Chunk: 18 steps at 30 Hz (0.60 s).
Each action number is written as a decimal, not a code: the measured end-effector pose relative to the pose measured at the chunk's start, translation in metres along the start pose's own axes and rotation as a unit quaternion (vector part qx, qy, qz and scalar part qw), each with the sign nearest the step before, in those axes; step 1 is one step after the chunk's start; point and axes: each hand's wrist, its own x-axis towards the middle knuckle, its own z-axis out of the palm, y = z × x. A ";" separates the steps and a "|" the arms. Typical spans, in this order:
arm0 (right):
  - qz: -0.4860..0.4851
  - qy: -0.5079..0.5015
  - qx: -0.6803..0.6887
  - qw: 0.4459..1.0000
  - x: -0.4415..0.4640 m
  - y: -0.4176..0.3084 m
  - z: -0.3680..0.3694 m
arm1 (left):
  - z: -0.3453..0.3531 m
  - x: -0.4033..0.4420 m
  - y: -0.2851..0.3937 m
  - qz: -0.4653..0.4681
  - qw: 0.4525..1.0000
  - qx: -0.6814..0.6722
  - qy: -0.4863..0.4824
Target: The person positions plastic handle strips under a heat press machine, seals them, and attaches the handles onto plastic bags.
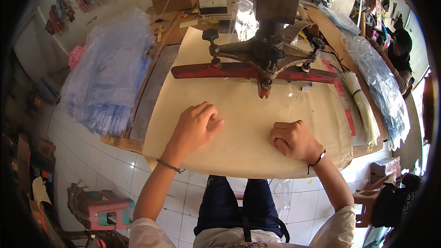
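Observation:
My left hand (197,125) rests over the left part of a tan sheet (239,142), its fingers curled and the thumb apart, with nothing in it. On the right part of the same sheet lies my right hand (293,138), closed into a fist with no object showing. Beyond both hands, a dark metal press head (271,57) with a red bar (216,70) stands over the sheet. Neither hand touches it.
Stacked clear plastic sheets (110,69) lie at the left. At the right are a bundle of pale strips (363,105) and plastic bags (379,82). A person (400,57) is at the far right. A pink stool (108,210) stands lower left.

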 end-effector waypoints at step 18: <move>0.003 0.014 -0.023 1.000 0.000 -0.005 0.003 | 0.001 -0.005 0.000 0.007 1.000 0.002 0.021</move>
